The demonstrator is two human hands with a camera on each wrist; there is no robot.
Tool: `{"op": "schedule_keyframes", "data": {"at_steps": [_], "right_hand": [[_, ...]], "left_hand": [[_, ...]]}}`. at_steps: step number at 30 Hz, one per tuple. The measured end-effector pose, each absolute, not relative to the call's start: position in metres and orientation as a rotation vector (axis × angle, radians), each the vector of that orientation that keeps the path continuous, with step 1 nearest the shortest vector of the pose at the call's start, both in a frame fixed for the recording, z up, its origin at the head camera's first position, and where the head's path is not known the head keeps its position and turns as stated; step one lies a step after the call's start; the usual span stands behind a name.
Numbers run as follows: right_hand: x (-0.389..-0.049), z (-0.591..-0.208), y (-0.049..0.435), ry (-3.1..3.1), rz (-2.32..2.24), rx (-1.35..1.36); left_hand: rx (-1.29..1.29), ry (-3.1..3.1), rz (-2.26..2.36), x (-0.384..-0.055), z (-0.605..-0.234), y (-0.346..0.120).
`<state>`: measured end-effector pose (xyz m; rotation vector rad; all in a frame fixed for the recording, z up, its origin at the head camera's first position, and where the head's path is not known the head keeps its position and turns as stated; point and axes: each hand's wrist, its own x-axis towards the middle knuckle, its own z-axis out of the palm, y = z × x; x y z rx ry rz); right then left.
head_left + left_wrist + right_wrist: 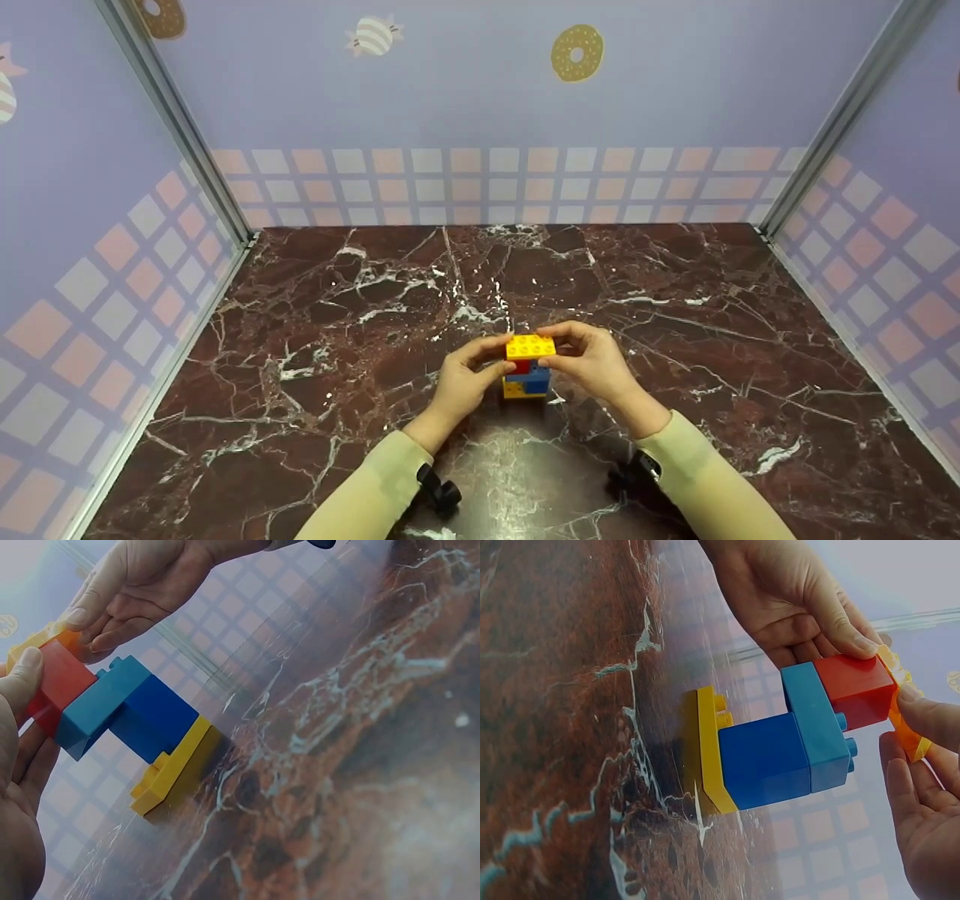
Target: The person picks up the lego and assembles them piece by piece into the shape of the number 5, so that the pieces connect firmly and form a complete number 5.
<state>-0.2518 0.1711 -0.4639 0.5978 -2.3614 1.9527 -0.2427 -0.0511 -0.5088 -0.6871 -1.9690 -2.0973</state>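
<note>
A tower of toy building bricks stands upright on the table, with a hand at either side. Its base is a flat yellow brick [709,746], and a dark blue brick [765,761] sits on one end of that. Across the dark blue one lies a teal brick [816,727], its far end overhanging. On this overhang is a red brick [855,690], topped by a yellow studded brick [531,346]. My left hand [463,375] pinches the red brick, thumb on its near face close under the yellow one. My right hand [598,365] pinches the top yellow brick's right end between thumb and fingers.
The dark red marbled table [360,330] spreads around the tower. Lilac panels with a checkered band [465,184] enclose the back and both sides, joined by metal posts [832,127] at the corners. A black wrist strap [439,491] sits on the left sleeve.
</note>
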Motion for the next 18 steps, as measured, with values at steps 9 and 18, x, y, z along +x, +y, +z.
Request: {"op": "schedule_keyframes", "data": {"at_steps": [9,18], "right_hand": [[-0.2509,-0.4619,0.1712,-2.37,1.929,0.604],[-0.2513,-0.463,0.1702,-2.364,1.931,0.611]], "left_hand": [[-0.692,-1.949,-2.109,-0.2428,-0.5085,-0.0507],[-0.682,-1.928,-2.121,-0.242,-0.5075,-0.0499]]}}
